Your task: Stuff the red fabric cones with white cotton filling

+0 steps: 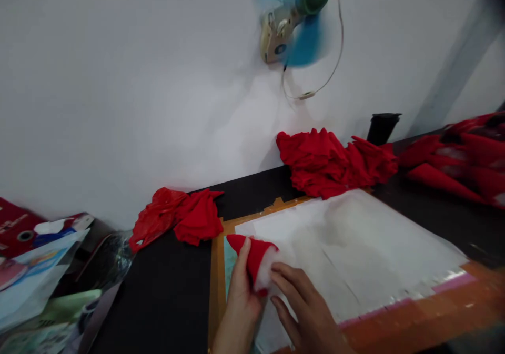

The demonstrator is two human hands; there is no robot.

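Note:
My left hand is closed around a small red cloth cone, its pointed tip toward the upper left. White fluffy stuffing shows at the wide end of the cone, facing right. My right hand is at that end, its fingertips touching the stuffing, the fingers stretched out and slightly apart. Both hands are above the left part of a white sheet taped down on the table.
Red cloth pieces lie in a large heap and a smaller pile beside a red plastic bag. More red pieces are at the right, near a black cup. Packages crowd the left; a fan hangs on the wall.

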